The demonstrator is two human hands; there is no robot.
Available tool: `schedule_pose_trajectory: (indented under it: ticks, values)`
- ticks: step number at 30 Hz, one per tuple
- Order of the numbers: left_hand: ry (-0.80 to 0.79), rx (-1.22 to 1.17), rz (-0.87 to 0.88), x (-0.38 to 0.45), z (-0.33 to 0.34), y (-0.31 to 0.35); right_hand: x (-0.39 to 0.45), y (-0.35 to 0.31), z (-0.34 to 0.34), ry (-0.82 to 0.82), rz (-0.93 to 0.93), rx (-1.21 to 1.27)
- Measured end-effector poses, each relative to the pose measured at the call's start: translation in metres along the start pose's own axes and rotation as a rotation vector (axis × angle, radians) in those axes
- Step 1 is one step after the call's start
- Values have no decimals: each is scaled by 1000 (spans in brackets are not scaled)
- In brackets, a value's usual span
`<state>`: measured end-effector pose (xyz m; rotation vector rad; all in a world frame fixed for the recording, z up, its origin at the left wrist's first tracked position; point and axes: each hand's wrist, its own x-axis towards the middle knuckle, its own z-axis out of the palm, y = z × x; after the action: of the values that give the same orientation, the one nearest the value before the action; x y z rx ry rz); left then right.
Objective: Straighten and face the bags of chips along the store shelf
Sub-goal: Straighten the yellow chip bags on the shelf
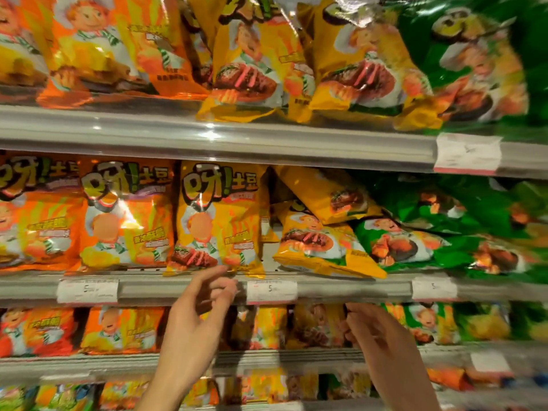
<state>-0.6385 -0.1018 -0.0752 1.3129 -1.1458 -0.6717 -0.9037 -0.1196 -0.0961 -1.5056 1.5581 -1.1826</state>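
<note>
A yellow chip bag (218, 218) stands upright and front-facing on the middle shelf (178, 287). To its right two yellow bags lie tipped over: one (323, 250) flat at the shelf front, another (326, 194) slanting on top of it. My left hand (204, 307) hangs just below the upright bag's bottom edge, fingers loosely curled, holding nothing. My right hand (373, 330) is lower, in front of the shelf below, fingers curled with nothing in them.
Orange bags (124, 215) stand upright to the left, and green bags (415, 244) lie slumped to the right. The shelf above holds orange, yellow and green bags (252, 63). Price tags (271, 289) line the shelf rail. More bags fill the lower shelves (267, 327).
</note>
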Motion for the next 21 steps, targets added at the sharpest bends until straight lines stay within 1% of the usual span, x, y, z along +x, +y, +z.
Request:
schedule_pose_trajectory:
  ticks: [4, 7, 9, 12, 15, 16, 19, 21]
  values:
    - [24, -19, 33, -1, 36, 17, 20, 12, -37, 17, -1, 16]
    - [42, -30, 59, 1, 53, 25, 32, 13, -60, 1, -49, 26]
    - [65, -21, 79, 4, 62, 33, 38, 10, -70, 11, -109, -6]
    - [117, 19, 134, 13, 70, 46, 47, 5, -80, 100, -243, -99]
    - [174, 105, 210, 26, 69, 60, 54, -15, -83, 114, -340, -140]
    - [165, 139, 229, 32, 70, 66, 56, -25, -80, 109, -371, -160]
    - [67, 289, 272, 48, 76, 84, 72, -49, -66, 175, -561, -216]
    - [-8, 355, 289, 56, 84, 93, 89, -67, -52, 139, -616, -324]
